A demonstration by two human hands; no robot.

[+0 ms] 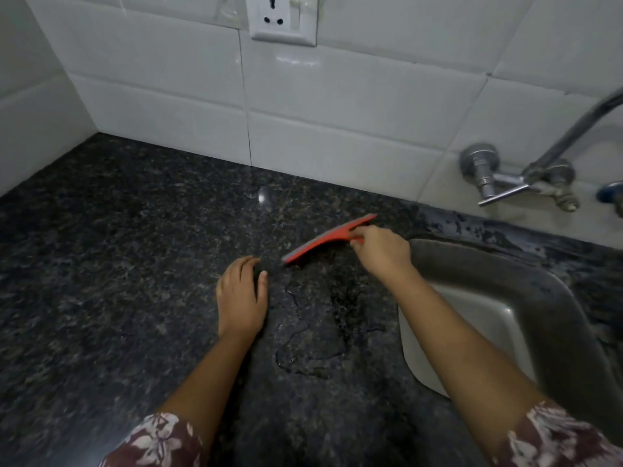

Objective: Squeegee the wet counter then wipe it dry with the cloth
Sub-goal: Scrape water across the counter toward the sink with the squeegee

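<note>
While the right hand [381, 249] grips a red squeegee [328, 239] near the counter's [135, 264] sink-side edge, the left hand [241, 298] rests flat, fingers together; a tilted blade could leave the puddle [313, 335] behind.

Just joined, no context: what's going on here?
A person's right hand grips a red squeegee, its blade down on the wet granite counter beside the sink. The left hand rests flat on the counter. A puddle lies nearer the person than the blade, so there is water left to clear.
</note>
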